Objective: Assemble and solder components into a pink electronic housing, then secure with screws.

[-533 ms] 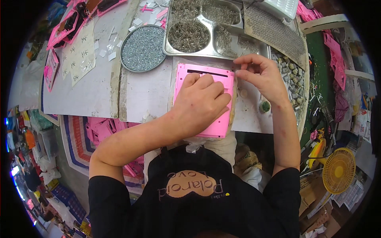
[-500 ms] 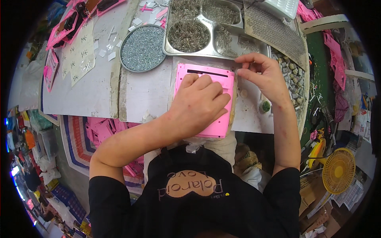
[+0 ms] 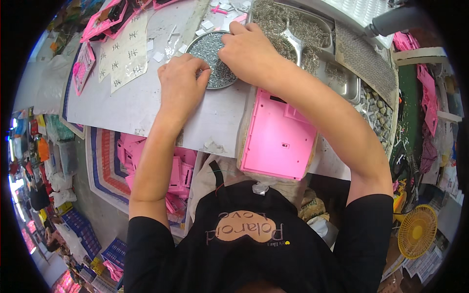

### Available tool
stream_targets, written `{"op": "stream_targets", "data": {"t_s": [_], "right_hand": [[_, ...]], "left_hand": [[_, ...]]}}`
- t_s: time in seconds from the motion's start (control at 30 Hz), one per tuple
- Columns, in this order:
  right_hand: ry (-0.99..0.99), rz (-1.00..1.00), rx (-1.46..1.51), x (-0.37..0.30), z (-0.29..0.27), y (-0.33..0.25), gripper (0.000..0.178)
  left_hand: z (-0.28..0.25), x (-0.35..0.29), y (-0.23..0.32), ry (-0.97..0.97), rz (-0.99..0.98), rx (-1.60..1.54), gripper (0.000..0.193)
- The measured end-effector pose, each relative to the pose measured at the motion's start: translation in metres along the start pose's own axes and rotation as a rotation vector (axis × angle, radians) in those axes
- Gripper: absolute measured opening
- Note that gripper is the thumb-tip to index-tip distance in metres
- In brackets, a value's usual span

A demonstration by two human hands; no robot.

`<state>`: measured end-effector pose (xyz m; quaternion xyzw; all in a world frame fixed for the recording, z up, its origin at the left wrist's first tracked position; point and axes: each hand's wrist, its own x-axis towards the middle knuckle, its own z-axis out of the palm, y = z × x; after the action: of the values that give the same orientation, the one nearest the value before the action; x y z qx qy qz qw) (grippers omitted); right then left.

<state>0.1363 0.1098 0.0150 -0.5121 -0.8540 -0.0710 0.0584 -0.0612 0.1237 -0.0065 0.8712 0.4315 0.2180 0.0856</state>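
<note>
A round grey dish (image 3: 234, 82) full of small silvery metal pieces, like screws or pins, stands on the table ahead of me. My left hand (image 3: 183, 83) is at its left rim, fingers curled in toward the thumb. Over the dish's right side, my right hand (image 3: 251, 51) bends its fingers down toward the metal pieces. Both hands are closed, but whatever they may pinch is hidden or too small to make out. A flat pink plastic panel (image 3: 278, 139) lies under my right forearm at the table's front edge, its upper right part covered by the arm.
Beyond my right arm sits a compartmented metal tray (image 3: 291, 39) of fine springs. A textured mat (image 3: 364, 56) and small greenish blocks (image 3: 378, 115) lie farther right. Pink parts fill a striped bag (image 3: 105, 161) below at left. A yellow fan (image 3: 416, 231) stands at lower right.
My left hand has left the pink panel and moved left and forward to the dish. My right hand has swung left from beside the spring tray to the dish. The view has shifted.
</note>
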Motion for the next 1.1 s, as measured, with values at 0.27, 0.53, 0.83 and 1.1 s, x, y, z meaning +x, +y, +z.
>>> {"op": "stream_targets", "data": {"t_s": [0.27,0.53,0.83,1.1], "right_hand": [[-0.071,0.05,-0.013,0.019,0.001,-0.004,0.016],[-0.097,0.114,0.032,0.018,-0.013,-0.001,0.014],[-0.085,0.094,0.012,0.018,-0.017,-0.014,0.015],[-0.133,0.165,0.086,0.041,-0.01,-0.013,0.017]], "left_hand": [[0.007,0.001,0.002,0.09,0.054,0.029,0.011],[0.0,0.005,0.004,0.092,0.013,-0.085,0.019],[-0.031,-0.004,0.008,-0.1,-0.207,-0.471,0.024],[-0.043,-0.037,0.027,0.027,-0.103,-0.554,0.013]]}}
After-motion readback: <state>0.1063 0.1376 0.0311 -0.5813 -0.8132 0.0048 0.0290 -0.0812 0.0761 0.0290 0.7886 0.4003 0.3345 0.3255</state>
